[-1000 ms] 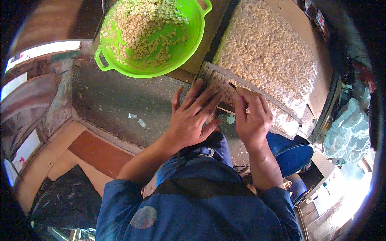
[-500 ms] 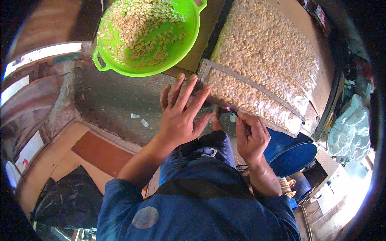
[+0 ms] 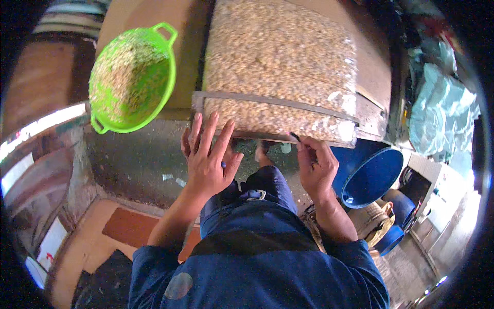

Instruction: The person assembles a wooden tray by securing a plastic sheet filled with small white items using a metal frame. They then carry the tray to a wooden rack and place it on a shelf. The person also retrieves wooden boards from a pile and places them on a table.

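Note:
A wide flat slab of pale split beans (image 3: 278, 56) under clear plastic lies before me, with a narrow wooden strip (image 3: 278, 101) across its near part. My left hand (image 3: 208, 159) is at the slab's near left corner, fingers spread and reaching toward the edge, holding nothing. At the near edge, right of the middle, my right hand (image 3: 316, 162) pinches a thin dark tool (image 3: 295, 136). Its tip shows a small pinkish spot, and most of it is hidden by the fingers, so I cannot tell its kind.
A green two-handled basin (image 3: 167, 85) with loose pale beans sits left of the slab. Below on the right stands a blue tub (image 3: 373, 175), near a woven basket (image 3: 373, 221). A translucent plastic bag (image 3: 442, 113) hangs at far right. Brown board (image 3: 126, 226) lies lower left.
The view has turned, so basin and slab appear farther left. My right hand with the tool is farther right along the slab's near edge. My left hand stays spread near the left corner.

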Motion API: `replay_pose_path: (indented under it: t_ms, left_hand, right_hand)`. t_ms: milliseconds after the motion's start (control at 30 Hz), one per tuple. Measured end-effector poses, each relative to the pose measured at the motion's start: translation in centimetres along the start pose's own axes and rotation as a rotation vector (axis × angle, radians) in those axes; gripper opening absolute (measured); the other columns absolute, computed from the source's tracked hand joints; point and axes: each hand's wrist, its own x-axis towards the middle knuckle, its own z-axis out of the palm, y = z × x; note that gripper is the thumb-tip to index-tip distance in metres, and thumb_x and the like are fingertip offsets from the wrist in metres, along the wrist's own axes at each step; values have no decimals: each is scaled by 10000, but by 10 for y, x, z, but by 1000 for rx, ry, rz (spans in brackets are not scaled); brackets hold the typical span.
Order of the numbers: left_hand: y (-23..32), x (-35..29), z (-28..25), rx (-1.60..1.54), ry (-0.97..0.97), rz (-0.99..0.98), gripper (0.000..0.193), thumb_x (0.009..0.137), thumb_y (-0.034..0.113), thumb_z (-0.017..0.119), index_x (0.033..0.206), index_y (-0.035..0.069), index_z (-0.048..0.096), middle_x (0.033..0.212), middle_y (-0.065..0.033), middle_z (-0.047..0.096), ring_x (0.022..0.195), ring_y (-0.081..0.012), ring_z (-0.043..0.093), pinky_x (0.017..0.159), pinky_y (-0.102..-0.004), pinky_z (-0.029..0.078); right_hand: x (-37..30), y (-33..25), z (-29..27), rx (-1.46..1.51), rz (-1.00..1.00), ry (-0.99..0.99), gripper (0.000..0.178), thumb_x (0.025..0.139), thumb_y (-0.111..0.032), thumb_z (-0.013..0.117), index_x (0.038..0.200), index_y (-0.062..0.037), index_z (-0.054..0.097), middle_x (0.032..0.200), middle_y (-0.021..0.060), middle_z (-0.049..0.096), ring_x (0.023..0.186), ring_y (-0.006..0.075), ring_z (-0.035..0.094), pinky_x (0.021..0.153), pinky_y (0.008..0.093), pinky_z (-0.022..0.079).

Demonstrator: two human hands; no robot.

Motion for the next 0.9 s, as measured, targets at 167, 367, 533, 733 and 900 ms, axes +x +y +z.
replay_pose_path:
  t_ms: [167, 367, 533, 733, 900]
  left_hand:
    - [45, 17, 12, 44, -116, 97, 610, 911, 474, 527, 1419, 140, 482, 1519, -147, 353, 1424, -397, 247, 1123, -542, 139]
    - [85, 33, 27, 33, -231, 186, 626, 921, 481, 508, 1450, 155, 435, 1516, -122, 356, 1430, -356, 250, 1149, -546, 92]
    - [94, 34, 38, 71, -253, 202, 637, 920, 478, 512, 1456, 146, 423, 1516, -127, 352, 1427, -356, 253, 1150, -547, 90]
    - [100, 34, 40, 99, -262, 178, 645, 918, 471, 522, 1458, 136, 415, 1520, -133, 344, 1433, -358, 242, 1150, -548, 86]
    - [108, 32, 42, 109, -257, 158, 655, 916, 474, 526, 1465, 139, 405, 1534, -138, 322, 1440, -369, 221, 1150, -548, 80]
  right_hand:
    - [-4, 56, -49, -74, 216, 206, 116, 873, -60, 695, 973, -5, 675, 768, 8, 637, 684, 49, 550, 608, 209, 451]
    - [4, 90, -76, -65, 248, 319, 98, 871, -61, 669, 963, -27, 670, 814, 102, 672, 660, 155, 634, 615, 278, 502]
    - [12, 95, -76, -146, 205, 249, 116, 862, -70, 659, 976, -48, 669, 821, 121, 668, 642, 225, 647, 597, 323, 518]
    - [11, 107, -77, -214, 22, 203, 126, 850, -43, 685, 976, -36, 686, 853, 118, 682, 668, 218, 659, 615, 310, 522]
    - [3, 97, -96, -119, 137, 272, 122, 848, -37, 670, 970, -41, 673, 845, 132, 674, 720, 278, 672, 626, 344, 529]
